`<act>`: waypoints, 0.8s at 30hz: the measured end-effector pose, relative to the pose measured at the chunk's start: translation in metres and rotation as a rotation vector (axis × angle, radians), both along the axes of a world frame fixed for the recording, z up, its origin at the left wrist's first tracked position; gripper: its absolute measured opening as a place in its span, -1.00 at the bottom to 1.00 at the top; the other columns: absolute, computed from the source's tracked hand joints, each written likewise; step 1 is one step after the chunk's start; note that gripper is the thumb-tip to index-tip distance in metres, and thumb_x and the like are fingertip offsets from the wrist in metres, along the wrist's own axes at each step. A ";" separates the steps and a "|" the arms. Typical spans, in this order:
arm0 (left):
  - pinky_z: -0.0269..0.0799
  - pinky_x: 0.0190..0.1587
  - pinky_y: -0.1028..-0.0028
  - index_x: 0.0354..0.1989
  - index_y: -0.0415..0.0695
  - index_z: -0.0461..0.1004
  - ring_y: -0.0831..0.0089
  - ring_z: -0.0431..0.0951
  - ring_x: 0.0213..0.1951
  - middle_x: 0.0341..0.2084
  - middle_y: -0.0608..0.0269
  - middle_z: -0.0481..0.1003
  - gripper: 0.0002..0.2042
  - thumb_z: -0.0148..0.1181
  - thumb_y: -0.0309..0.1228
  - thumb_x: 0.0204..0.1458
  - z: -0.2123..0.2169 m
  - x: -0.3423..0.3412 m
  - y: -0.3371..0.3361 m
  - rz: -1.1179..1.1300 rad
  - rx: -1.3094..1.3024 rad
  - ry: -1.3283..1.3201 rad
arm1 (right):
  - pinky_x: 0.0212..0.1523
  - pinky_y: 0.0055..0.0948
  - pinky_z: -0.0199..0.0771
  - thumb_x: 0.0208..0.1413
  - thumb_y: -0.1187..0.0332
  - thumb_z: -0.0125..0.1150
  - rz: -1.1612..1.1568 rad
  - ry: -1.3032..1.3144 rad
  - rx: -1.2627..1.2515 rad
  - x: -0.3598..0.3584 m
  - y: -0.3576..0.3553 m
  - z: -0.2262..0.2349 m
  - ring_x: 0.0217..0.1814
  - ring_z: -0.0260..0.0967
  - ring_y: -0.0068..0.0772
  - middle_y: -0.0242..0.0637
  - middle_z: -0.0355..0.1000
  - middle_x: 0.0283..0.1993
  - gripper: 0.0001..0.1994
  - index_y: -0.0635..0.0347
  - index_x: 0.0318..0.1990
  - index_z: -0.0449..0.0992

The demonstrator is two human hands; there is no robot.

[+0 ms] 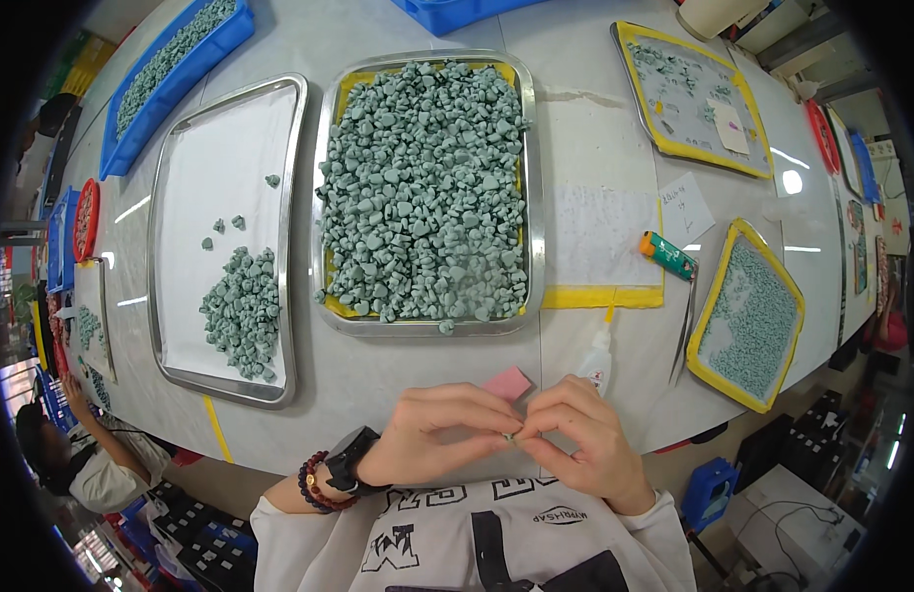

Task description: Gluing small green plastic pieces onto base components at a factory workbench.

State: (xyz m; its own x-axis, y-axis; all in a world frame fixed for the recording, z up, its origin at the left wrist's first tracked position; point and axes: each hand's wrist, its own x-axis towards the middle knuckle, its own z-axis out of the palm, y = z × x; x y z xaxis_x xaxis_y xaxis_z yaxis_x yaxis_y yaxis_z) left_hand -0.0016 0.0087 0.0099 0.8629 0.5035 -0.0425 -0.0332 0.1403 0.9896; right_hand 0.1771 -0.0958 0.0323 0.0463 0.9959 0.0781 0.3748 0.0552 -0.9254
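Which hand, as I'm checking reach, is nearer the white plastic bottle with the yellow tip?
Right. In the picture, the right hand is just below the white plastic bottle with the yellow tip; the left hand is farther away, to its lower left.

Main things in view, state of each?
Left hand: fingertips pinched.
Right hand: pinched against the left's fingertips.
Tiny greenish piece: held between fingertips, mostly hidden.
Central silver rectangular metal tray: heaped with grey-green pieces.
White-lined metal tray: partly filled.
Lower yellow-rimmed tray: mostly covered.
Upper yellow-rimmed tray: sparsely covered.
Orange-and-green cylinder: lying down.
Dark metal tweezers: lying, prongs apart.
White yellow-nozzled bottle: partly hidden.
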 end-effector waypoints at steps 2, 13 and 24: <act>0.48 -0.21 0.48 -0.26 -0.24 0.58 0.39 0.56 -0.24 -0.28 0.11 0.54 -0.76 0.27 -0.69 -0.16 0.001 0.001 -0.001 0.010 0.053 0.012 | -0.28 -0.44 0.24 -0.23 0.59 0.30 -0.005 0.002 0.002 0.001 0.001 0.001 -0.35 0.31 -0.33 -0.33 0.39 -0.36 -0.84 0.21 -0.44 0.47; 0.50 -0.17 0.47 -0.29 -0.26 0.57 0.35 0.57 -0.24 -0.28 0.07 0.54 -0.78 0.25 -0.72 -0.17 0.000 -0.004 -0.003 0.039 0.069 0.000 | -0.32 -0.46 0.23 -0.25 0.59 0.31 -0.092 0.003 -0.025 -0.009 -0.002 -0.001 -0.38 0.29 -0.35 -0.34 0.38 -0.38 -0.83 0.21 -0.44 0.48; 0.51 -0.16 0.42 -0.33 -0.29 0.56 0.30 0.57 -0.23 -0.30 0.00 0.53 -0.80 0.27 -0.74 -0.18 -0.003 -0.005 -0.001 0.061 -0.152 -0.069 | -0.39 -0.45 0.19 -0.32 0.57 0.35 -0.222 -0.166 0.257 -0.024 -0.006 -0.009 -0.44 0.26 -0.39 -0.42 0.37 -0.38 -0.75 0.13 -0.39 0.51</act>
